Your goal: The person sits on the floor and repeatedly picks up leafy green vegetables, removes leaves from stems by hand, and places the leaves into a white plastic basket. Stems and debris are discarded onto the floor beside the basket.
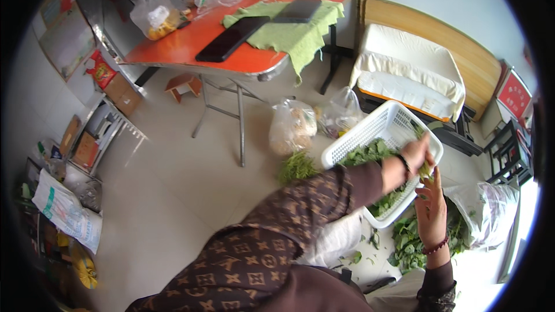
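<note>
My left hand [417, 154] is closed around a small bunch of green stems [426, 172] over the right end of a white plastic basket [336, 152]. Just below it, my right hand [430, 214] is raised with its fingers partly spread, fingertips at the lower end of the stems. Whether those fingers pinch the stems is unclear. Leafy greens [368, 152] lie inside the basket, partly hidden by my left forearm. A heap of leafy greens [407, 242] rests on the floor by my right wrist, beside a white plastic bag [488, 212].
A bundle of thin greens [299, 167] and filled clear plastic bags [292, 128] sit left of the basket. Beyond stands an orange folding table [173, 52] with a phone [232, 39] and green cloth [299, 45]. Loose leaves [355, 258] litter the floor near my feet.
</note>
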The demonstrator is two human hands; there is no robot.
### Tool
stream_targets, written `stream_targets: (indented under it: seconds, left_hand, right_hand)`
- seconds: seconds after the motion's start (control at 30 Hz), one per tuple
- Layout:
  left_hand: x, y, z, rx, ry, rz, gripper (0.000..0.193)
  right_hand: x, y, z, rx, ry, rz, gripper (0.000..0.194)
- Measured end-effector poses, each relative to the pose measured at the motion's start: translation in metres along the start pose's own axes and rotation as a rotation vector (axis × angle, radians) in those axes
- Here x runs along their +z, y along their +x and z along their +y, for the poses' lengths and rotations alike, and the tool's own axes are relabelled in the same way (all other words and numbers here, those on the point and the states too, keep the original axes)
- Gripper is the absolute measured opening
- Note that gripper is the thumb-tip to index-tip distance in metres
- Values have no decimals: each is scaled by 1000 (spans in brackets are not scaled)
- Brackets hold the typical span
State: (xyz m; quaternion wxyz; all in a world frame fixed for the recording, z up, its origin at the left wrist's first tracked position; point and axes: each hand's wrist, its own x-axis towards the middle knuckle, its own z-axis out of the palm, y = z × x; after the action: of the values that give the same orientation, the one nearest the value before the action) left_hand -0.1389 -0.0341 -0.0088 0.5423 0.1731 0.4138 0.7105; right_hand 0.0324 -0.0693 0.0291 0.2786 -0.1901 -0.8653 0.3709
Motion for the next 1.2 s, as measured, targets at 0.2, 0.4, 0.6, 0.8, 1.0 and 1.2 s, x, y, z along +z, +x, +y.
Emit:
stream_targets:
  seconds: [0.2,0.4,0.6,0.8,1.0,1.2]
  left_hand:
    - [-159,-66,110,-22,223,76,43]
    - [-329,-153,88,-135,647,501,35]
    - [-422,-159,5,-227,895,777,35]
    - [-461,-103,-9,12,1471,818,45]
    - [-476,-69,-26,-671,1532,532,75]
    - [-473,-69,-46,-741,1409,582,81]
  right_hand:
    - [-23,-25,4,-15,-147,-77,51]
    - [-41,-68,36,236,-98,-40,30]
    - [-36,-109,58,489,3,-10,29]
    - [-21,-133,80,684,71,2,27]
    - [-16,-152,122,600,-468,-184,27]
    - [-19,-184,200,832,-517,-273,27]
